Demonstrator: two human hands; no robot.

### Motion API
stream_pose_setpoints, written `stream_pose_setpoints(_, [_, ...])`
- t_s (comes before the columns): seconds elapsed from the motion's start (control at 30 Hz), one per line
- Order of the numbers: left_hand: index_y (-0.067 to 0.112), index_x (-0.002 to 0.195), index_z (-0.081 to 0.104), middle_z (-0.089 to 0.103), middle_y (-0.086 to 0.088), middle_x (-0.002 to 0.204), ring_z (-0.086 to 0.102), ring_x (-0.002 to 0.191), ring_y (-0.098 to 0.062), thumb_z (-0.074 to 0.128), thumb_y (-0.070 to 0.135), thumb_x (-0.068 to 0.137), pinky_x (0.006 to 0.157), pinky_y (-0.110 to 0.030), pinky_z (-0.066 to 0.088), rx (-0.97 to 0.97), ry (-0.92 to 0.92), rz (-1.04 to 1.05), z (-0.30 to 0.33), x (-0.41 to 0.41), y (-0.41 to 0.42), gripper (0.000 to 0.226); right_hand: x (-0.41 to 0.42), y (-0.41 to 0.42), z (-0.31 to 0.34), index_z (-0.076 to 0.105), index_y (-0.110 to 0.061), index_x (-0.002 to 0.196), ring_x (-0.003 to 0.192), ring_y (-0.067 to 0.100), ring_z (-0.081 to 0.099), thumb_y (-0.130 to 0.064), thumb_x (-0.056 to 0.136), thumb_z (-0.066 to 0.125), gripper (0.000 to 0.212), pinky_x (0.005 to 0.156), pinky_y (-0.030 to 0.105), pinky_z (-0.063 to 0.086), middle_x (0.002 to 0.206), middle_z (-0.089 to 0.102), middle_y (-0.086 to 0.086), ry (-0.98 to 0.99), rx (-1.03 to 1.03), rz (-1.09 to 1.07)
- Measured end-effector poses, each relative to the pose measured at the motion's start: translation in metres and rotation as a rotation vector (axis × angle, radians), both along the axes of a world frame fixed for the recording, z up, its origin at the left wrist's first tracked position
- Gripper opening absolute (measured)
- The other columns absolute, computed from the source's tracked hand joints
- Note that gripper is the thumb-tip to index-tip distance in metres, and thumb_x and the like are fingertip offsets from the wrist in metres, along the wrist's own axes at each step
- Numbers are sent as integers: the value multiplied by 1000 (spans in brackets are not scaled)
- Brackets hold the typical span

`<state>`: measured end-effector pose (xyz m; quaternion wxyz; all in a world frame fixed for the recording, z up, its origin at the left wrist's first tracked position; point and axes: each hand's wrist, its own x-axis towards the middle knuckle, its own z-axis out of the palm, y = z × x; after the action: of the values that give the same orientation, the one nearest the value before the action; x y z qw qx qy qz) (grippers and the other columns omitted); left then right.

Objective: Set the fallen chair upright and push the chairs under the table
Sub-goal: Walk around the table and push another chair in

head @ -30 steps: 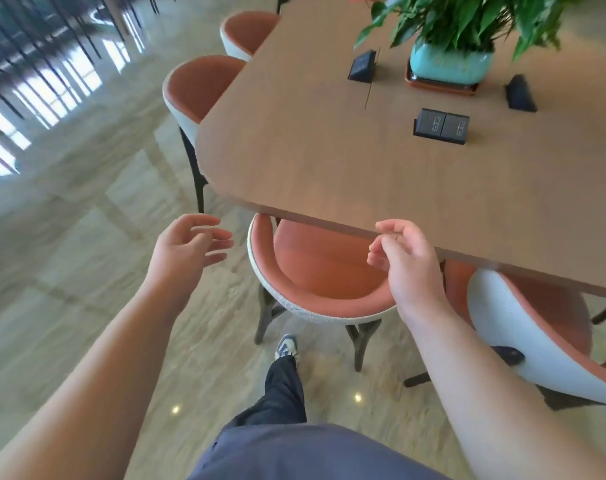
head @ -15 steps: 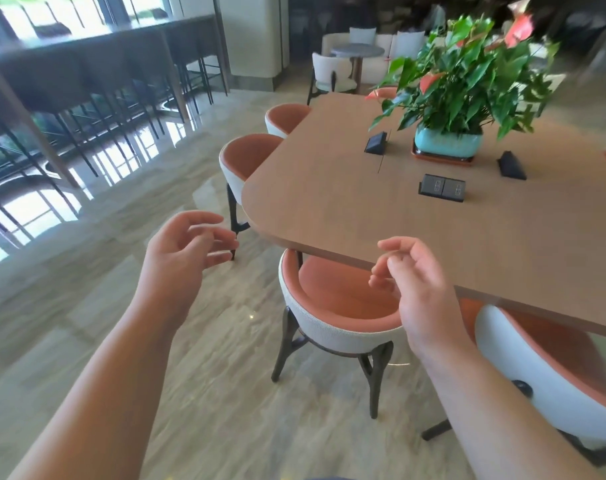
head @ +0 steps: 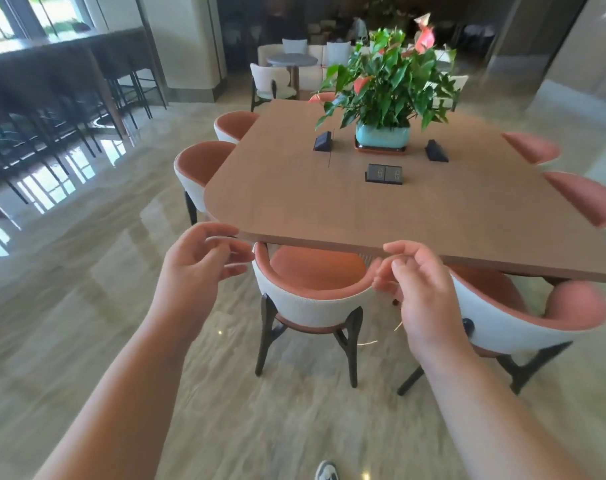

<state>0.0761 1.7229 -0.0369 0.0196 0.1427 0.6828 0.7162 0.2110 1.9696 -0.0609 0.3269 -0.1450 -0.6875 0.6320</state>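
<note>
A wooden table (head: 294, 209) fills the middle. In front of me an orange-and-white chair (head: 312, 299) stands upright, its seat partly under the table's near edge. My left hand (head: 197, 265) hovers at the left end of its backrest, fingers loosely curled, holding nothing. At the right end of the backrest is my right hand (head: 419, 285), fingers bent, close to the rim; contact is unclear. A second chair (head: 523, 320) stands to the right, turned at an angle, partly under the table.
More orange chairs sit tucked at the left side (head: 197, 171) and the right side (head: 585, 199). A potted plant (head: 384, 133) and black socket boxes (head: 384, 173) stand on the table. Dark bar stools (head: 52, 109) line the left. Polished stone floor lies around me.
The view has risen and pulled back from the table. Both hands have moved together toward the near chair's backrest ends. The chair has not visibly moved.
</note>
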Motion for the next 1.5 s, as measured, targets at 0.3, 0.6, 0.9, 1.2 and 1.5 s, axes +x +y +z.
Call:
stream_pose_setpoints(0.3, [16, 104, 71, 80, -5, 85, 79, 87, -27, 46, 7, 88, 75, -29, 62, 36, -11, -260, 0, 49, 57, 32, 107, 10, 13, 72, -35, 93, 70, 12, 66, -29, 87, 54, 20, 91, 55, 56, 73, 68, -7, -37, -9, -293])
stream_pose_setpoints(0.6, [12, 106, 69, 81, -4, 86, 80, 88, -26, 45, -2, 100, 82, -37, 65, 69, -44, -514, 9, 103, 127, 28, 202, 30, 25, 71, -31, 96, 72, 18, 63, -18, 90, 51, 25, 86, 53, 56, 70, 66, -5, -1, 23, -560])
stream_pose_setpoints(0.9, [12, 105, 67, 81, -5, 87, 77, 91, -26, 41, -5, 101, 88, -40, 62, 84, -35, -674, 10, 146, 187, 32, 262, 55, 28, 73, -37, 89, 68, 16, 66, -17, 87, 51, 30, 76, 36, 59, 71, 68, -5, -3, 28, -709])
stream_pose_setpoints(1.2, [14, 104, 68, 81, -4, 87, 78, 88, -21, 44, -2, 100, 87, -41, 63, 32, -40, -669, -3, 162, 244, 28, 290, 114, 16, 73, -34, 90, 66, 16, 65, -16, 87, 51, 28, 79, 42, 58, 71, 68, -5, 19, -4, -717])
stream_pose_setpoints(1.5, [9, 107, 67, 81, -6, 86, 79, 85, -21, 40, -9, 103, 80, -33, 65, 6, -33, -632, -12, 190, 349, 32, 309, 219, 11, 73, -33, 93, 71, 17, 65, -19, 91, 52, 26, 84, 46, 59, 73, 69, -5, 19, -14, -652])
